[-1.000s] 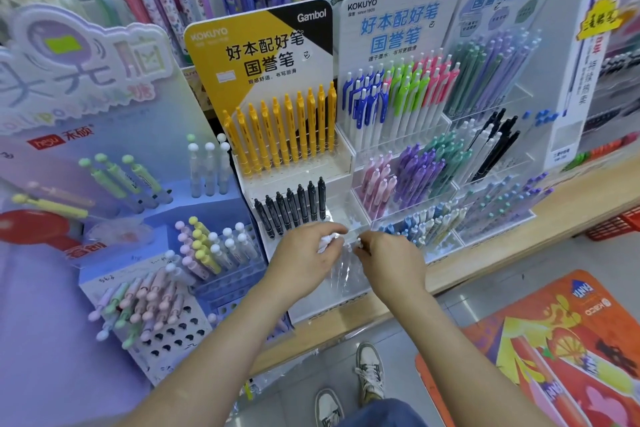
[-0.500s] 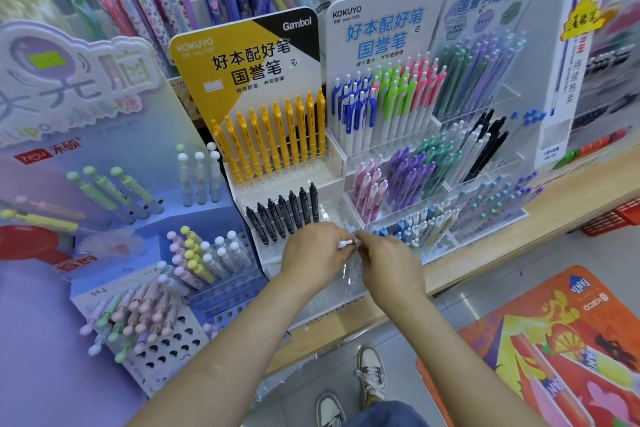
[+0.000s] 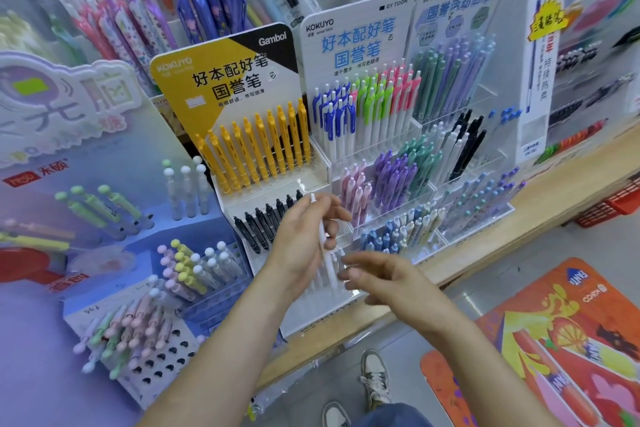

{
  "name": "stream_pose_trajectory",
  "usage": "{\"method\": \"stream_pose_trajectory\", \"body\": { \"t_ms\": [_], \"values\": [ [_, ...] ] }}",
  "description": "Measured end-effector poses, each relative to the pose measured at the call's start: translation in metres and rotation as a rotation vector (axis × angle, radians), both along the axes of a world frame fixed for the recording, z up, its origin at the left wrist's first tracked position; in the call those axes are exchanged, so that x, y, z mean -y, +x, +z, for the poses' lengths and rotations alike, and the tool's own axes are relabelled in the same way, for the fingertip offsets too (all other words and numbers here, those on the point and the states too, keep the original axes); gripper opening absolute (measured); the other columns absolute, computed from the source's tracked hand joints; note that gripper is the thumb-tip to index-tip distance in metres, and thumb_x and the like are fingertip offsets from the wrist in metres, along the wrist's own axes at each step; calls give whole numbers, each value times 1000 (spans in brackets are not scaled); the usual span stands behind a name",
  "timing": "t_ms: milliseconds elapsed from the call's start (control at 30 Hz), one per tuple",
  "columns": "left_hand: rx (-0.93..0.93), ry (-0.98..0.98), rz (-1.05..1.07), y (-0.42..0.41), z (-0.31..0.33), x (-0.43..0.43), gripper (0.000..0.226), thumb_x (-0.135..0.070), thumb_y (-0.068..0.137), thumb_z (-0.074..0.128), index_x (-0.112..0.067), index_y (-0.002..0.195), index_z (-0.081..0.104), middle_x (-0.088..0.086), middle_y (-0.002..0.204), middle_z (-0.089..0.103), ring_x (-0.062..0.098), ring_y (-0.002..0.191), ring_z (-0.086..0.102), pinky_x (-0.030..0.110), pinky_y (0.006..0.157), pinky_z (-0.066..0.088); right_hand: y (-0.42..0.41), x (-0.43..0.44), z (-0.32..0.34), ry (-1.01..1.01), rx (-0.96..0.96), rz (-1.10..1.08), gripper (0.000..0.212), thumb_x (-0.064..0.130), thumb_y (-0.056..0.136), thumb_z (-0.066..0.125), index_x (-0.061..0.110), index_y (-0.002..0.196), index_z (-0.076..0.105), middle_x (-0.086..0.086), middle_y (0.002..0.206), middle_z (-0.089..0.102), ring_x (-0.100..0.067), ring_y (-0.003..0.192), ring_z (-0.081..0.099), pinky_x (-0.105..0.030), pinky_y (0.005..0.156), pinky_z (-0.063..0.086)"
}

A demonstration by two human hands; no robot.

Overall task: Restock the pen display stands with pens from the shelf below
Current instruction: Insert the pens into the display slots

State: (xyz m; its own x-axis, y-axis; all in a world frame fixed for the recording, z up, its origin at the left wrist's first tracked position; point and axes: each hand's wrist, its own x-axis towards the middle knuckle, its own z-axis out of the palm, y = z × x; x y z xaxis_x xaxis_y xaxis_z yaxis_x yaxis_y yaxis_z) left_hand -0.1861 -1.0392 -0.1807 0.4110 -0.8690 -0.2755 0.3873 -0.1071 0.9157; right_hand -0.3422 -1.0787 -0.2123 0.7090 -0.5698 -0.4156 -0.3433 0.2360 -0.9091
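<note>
Holding a white pen in my left hand, fingers wrapped mid-barrel, over the display stand's front edge beside the black pens. My right hand is loose and empty. The pen's light, stiff, slick plastic. Possibly several pens, it's blurry.

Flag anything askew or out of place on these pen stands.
The pastel bulb-topped pens in the white perforated rack at lower left lean at mixed angles, and its front holes stand empty. Nothing looks spilled or broken.
</note>
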Motion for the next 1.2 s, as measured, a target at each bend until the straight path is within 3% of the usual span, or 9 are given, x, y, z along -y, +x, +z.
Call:
{"method": "stream_pose_trajectory", "body": {
  "t_ms": [67, 167, 400, 600, 767, 867, 933, 1067, 1200],
  "values": [
    [-147, -62, 8, -6, 5, -1, 21, -14, 102, 37, -7, 93, 55, 14, 80, 61, 13, 61, 43, 25, 54, 33, 5, -8, -1, 4, 62, 20, 16, 19, 94, 62, 19, 108, 69, 4, 92, 75, -6, 83, 68, -14, 67, 46],
    [-119, -69, -21, -9, 6, -3, 24, -17, 103, 37, -7, 96, 57, 12, 82, 61, 15, 68, 48, 26, 61, 40, 7, -12, -3, 11, 147, -86, 14, 6, 94, 60, 2, 104, 70, -7, 80, 73, -9, 69, 65, -10, 60, 44],
    [403, 38, -212, 12, 18, -15, 17, -3, 88, 64, -11, 102, 70, -1, 83, 68, 11, 81, 65, 26, 77, 56, -10, 0, -9, -30, 113, -44, 19, 8, 99, 53, 8, 105, 71, -1, 78, 70, -10, 72, 63, -13, 65, 44],
    [738, 78, 36, 10, 23, -5, 22, -10, 74, 81, -28, 82, 72, -7, 70, 71, 8, 68, 68, 20, 66, 55, -28, 19, -20, -71, -13, -454, 20, 12, 98, 56, 22, 99, 73, 4, 87, 75, -11, 85, 67, -11, 60, 46],
    [995, 108, -45, -2, -4, 5, 5, -18, 78, 78, -19, 79, 73, -5, 68, 68, 14, 65, 62, 30, 67, 52, -47, 29, -22, -111, -30, -546, 25, 6, 97, 53, 19, 92, 73, 0, 83, 73, -12, 76, 63, -18, 59, 44],
    [1154, 118, -135, -3, -22, 9, 11, -23, 83, 74, -15, 78, 69, -10, 59, 55, 5, 54, 46, 20, 57, 37, -47, 24, -26, -107, -36, -549, 24, 4, 96, 52, 16, 92, 72, -4, 83, 72, -12, 74, 62, -11, 53, 43],
    [1181, 131, -163, -3, -30, 10, 9, -25, 83, 74, -18, 78, 69, -13, 59, 54, 0, 54, 45, 13, 55, 32, -47, 20, -29, -84, -27, -552, 23, 3, 96, 52, 13, 92, 72, -5, 82, 71, -12, 73, 61, -10, 51, 42],
    [1126, 203, -202, -6, -44, 10, 11, -24, 80, 76, -20, 91, 77, -5, 69, 68, 8, 59, 58, 20, 60, 44, -45, 15, -34, -66, -9, -542, 22, 2, 95, 53, 12, 89, 71, -5, 80, 70, -7, 67, 61, -7, 55, 42],
    [1110, 212, -206, -5, -54, 11, 13, -26, 78, 78, -21, 90, 77, -5, 69, 68, 6, 57, 56, 18, 59, 41, -42, 11, -37, -75, -4, -507, 23, 1, 95, 53, 13, 86, 71, -5, 77, 70, -2, 63, 61, -8, 55, 43]
  ]
}}
